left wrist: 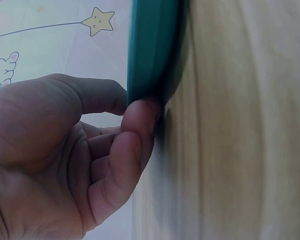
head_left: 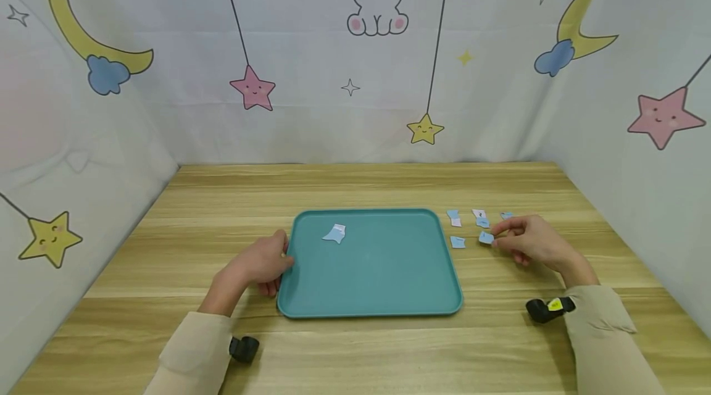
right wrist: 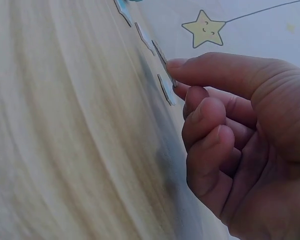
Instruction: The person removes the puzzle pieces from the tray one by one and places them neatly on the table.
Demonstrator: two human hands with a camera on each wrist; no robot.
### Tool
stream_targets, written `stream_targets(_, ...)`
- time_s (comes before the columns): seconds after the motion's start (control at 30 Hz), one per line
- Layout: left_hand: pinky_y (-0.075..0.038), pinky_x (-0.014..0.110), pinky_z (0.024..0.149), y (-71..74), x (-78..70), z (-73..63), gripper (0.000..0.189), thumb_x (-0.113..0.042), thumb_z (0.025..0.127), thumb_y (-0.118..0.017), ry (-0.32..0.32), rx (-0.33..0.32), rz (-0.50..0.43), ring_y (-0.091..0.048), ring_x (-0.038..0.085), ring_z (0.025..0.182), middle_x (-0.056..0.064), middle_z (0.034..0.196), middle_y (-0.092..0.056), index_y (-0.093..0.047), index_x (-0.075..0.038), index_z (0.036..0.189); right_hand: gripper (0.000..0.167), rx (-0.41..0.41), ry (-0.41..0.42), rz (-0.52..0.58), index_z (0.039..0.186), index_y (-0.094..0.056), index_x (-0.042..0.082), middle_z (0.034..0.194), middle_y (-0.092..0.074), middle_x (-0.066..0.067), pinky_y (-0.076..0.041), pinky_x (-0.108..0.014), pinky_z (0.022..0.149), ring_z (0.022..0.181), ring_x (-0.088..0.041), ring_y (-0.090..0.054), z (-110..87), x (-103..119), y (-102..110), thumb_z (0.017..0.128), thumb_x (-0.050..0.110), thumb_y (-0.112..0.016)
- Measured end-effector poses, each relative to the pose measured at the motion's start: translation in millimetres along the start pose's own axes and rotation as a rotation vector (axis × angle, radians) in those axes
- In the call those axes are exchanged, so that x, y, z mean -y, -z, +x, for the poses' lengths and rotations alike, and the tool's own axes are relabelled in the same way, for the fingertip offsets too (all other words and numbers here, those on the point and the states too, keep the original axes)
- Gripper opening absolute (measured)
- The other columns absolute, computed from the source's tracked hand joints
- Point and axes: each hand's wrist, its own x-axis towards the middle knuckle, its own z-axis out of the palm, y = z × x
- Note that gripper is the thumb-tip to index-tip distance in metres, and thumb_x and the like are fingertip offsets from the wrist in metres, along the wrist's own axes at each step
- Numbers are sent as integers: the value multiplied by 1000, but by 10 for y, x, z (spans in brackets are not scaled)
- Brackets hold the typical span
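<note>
A teal tray (head_left: 372, 271) lies on the wooden table, and one light-blue and white puzzle piece (head_left: 335, 234) rests in its upper left part. My left hand (head_left: 261, 262) grips the tray's left rim, thumb over the edge and fingers at its outer side; the left wrist view shows the fingertips right at the tray wall (left wrist: 152, 45). To the right of the tray, my right hand (head_left: 533, 241) pinches a small light-blue puzzle piece (head_left: 486, 238) between thumb and index finger. In the right wrist view this thin piece (right wrist: 161, 55) is seen edge-on, its other fingers curled in.
Several more puzzle pieces lie right of the tray, among them a blue-and-white one (head_left: 454, 218), a light-blue one (head_left: 458, 242) and one partly behind the right hand (head_left: 507, 215). A white printed curtain (head_left: 311, 136) hangs behind and along both sides of the table (head_left: 361, 358).
</note>
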Motion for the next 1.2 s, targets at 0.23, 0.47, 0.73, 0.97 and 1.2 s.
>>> stream_targets(0.23,-54,31,43,-3,-3,4,6,-7,105,-50,-9,0,1,-62,18,44,14,60,-63,-47,-3,102,38,-4,-11,-21,128,-65,-7,69,-57,1,-46,-25,46,51,-9,-51,0,-1,-11,97,15,-74)
stream_targets(0.47,-55,31,43,-2,-12,-1,6,-7,104,-50,-9,0,-2,-62,18,44,14,60,-63,-47,-3,102,39,-4,-12,-30,128,-65,-7,70,-58,0,-45,-25,46,51,-9,-50,-2,-17,-7,97,15,-74)
stream_targets(0.73,-55,31,43,-5,-5,-8,6,-8,105,-51,-10,0,-2,-62,19,44,14,60,-63,-47,-2,104,38,-4,-21,-32,127,-64,-7,70,-59,0,-45,-24,46,51,-8,-50,-16,-36,23,98,16,-74)
stream_targets(0.97,-55,32,43,-4,-6,-14,7,-8,105,-51,-16,1,-3,-62,18,44,14,60,-62,-48,-1,106,39,-6,-19,-31,129,-63,-7,71,-59,-1,-46,-25,46,51,-8,-51,-12,-70,25,99,15,-73)
stream_targets(1.2,-55,32,43,-3,-12,-21,8,-8,105,-51,-9,3,-5,-62,18,44,14,60,-63,-48,-1,107,40,-7,-22,-44,130,-63,-7,72,-60,-1,-46,-25,46,51,-8,-51,7,-88,19,99,16,-73)
